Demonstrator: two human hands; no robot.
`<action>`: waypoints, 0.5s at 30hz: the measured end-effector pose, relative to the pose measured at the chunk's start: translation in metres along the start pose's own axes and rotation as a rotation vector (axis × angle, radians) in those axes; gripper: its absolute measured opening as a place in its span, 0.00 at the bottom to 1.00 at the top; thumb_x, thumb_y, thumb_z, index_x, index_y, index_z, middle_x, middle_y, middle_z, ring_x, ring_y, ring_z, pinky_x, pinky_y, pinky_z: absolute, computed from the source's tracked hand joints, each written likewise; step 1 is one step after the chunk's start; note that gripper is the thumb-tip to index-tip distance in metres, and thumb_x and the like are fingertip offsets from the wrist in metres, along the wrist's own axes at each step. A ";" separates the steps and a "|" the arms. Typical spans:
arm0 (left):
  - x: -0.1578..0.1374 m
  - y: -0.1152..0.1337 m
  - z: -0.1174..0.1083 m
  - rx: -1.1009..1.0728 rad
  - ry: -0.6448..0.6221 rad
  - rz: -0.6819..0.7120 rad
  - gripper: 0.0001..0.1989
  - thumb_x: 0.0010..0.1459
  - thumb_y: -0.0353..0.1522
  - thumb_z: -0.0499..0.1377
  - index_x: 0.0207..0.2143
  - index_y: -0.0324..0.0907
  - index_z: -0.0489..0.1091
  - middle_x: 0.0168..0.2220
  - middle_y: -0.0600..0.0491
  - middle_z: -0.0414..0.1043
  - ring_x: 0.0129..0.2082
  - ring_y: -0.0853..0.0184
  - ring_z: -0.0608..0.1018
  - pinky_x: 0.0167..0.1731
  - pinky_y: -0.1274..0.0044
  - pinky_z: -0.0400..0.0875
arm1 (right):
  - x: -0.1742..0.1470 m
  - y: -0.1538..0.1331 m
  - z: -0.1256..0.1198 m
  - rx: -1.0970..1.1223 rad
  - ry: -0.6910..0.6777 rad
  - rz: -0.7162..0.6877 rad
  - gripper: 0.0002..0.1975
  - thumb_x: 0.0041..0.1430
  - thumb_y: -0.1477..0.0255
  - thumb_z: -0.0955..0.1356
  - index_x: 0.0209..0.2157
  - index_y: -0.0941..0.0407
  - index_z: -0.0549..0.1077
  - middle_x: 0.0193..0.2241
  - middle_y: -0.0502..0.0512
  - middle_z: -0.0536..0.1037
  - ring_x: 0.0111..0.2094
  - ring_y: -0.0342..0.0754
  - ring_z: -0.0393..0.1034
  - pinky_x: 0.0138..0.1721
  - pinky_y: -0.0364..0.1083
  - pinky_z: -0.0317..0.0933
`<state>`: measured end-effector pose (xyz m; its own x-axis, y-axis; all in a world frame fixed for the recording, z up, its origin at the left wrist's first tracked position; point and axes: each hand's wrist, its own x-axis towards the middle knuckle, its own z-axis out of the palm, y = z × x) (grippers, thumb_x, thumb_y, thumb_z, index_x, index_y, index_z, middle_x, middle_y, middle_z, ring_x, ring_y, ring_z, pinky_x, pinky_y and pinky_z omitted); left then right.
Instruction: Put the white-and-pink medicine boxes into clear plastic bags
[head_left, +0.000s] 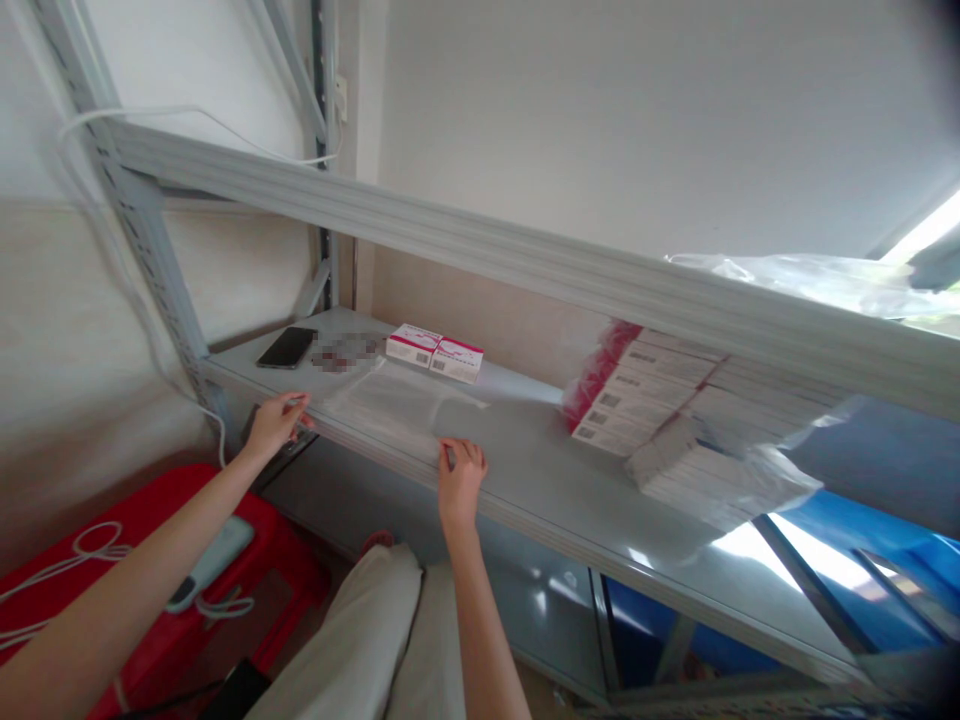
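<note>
A clear plastic bag (397, 405) lies flat on the grey shelf, spread between my two hands. My left hand (276, 424) is at the shelf's front edge by the bag's left corner, thumb and fingers pinched together. At the bag's right front corner, my right hand (461, 482) has its thumb and index finger closed on the film. Behind the bag stand two small white and pink boxes (414, 343), side by side. A black phone (288, 348) rests farther left, beyond my left hand.
Stacked white and pink boxes in clear wrap (637, 390) fill the shelf's right part. An upper shelf beam (480, 260) crosses above. Below left is a red stool (285, 560) with white cables and a pale device (217, 560). A blurred patch sits beside the phone.
</note>
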<state>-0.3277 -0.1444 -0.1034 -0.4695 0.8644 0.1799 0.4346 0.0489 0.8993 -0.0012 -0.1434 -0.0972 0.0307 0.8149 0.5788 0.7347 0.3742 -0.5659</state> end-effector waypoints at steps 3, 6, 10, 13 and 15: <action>0.008 0.000 -0.003 0.083 -0.047 -0.017 0.27 0.52 0.48 0.55 0.44 0.35 0.71 0.20 0.52 0.74 0.10 0.71 0.65 0.14 0.79 0.59 | -0.002 -0.010 -0.003 -0.123 0.009 -0.024 0.11 0.60 0.77 0.64 0.41 0.52 0.76 0.41 0.54 0.77 0.46 0.53 0.66 0.59 0.63 0.44; 0.012 0.004 -0.004 0.107 -0.051 -0.063 0.27 0.48 0.47 0.57 0.42 0.35 0.73 0.18 0.53 0.73 0.11 0.70 0.65 0.13 0.79 0.57 | -0.002 -0.026 -0.003 -0.170 -0.010 -0.121 0.12 0.60 0.76 0.65 0.44 0.51 0.75 0.46 0.55 0.75 0.50 0.54 0.64 0.62 0.66 0.34; 0.011 0.015 -0.004 0.090 -0.061 -0.118 0.24 0.45 0.46 0.59 0.38 0.36 0.74 0.16 0.54 0.72 0.12 0.69 0.65 0.13 0.79 0.54 | 0.007 -0.056 0.014 -0.144 -0.147 -0.296 0.13 0.61 0.72 0.66 0.47 0.49 0.73 0.48 0.54 0.73 0.52 0.52 0.62 0.64 0.63 0.33; 0.009 0.021 -0.004 0.073 -0.052 -0.128 0.21 0.43 0.44 0.60 0.35 0.37 0.75 0.16 0.54 0.72 0.14 0.68 0.67 0.14 0.79 0.53 | 0.019 -0.079 0.037 -0.139 -0.263 -0.388 0.15 0.60 0.69 0.68 0.49 0.48 0.72 0.50 0.54 0.72 0.53 0.52 0.61 0.64 0.63 0.34; 0.009 0.022 -0.003 0.067 -0.055 -0.133 0.20 0.42 0.44 0.60 0.32 0.37 0.75 0.16 0.53 0.72 0.15 0.68 0.68 0.14 0.80 0.53 | 0.027 -0.092 0.052 -0.136 -0.317 -0.422 0.15 0.60 0.68 0.69 0.49 0.49 0.73 0.50 0.55 0.72 0.54 0.52 0.60 0.64 0.63 0.35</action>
<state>-0.3246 -0.1374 -0.0808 -0.4843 0.8742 0.0368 0.4227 0.1969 0.8847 -0.1033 -0.1329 -0.0606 -0.4761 0.7076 0.5221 0.7206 0.6542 -0.2296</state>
